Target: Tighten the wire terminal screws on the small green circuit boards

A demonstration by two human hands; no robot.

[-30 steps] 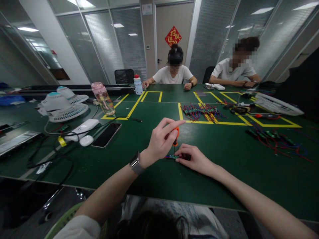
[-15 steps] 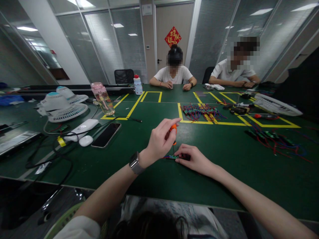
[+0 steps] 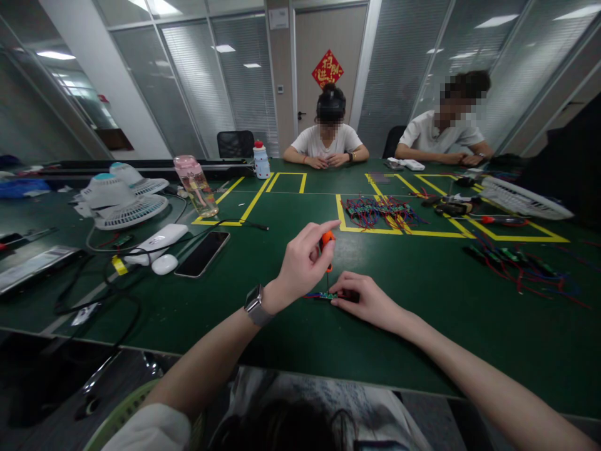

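We are holding an orange-handled screwdriver [image 3: 327, 238] in our left hand [image 3: 303, 260]. The left grip is clamping onto the handle, with the thumb and bent fingers pressing on it and one finger sticking out past it. The screwdriver is standing upright, and its thin metal rod is pointing down at a small green circuit board [image 3: 326, 296]. We are not able to tell whether the tip is sitting in a screw. The board is lying on the green desk [image 3: 291, 344] right in front of us, with red and blue wires poking out on its left side. Our right hand [image 3: 369, 299] is resting low beside it, and the right grip is pinching the board's right end between thumb and fingers. We are wearing a watch [image 3: 254, 300] on our left wrist. Over to the left, a black phone [image 3: 203, 254] is lying flat, and a bottle with a pink lid [image 3: 197, 188] is standing near some white fans [image 3: 131, 212]. Farther ahead, a pile of boards with wires [image 3: 382, 210] is lying across yellow tape [image 3: 436, 234], and another wired bunch [image 3: 511, 258] is lying to the right. Across from us, two people in white shirts [image 3: 328, 141] are sitting with their arms on the desk.
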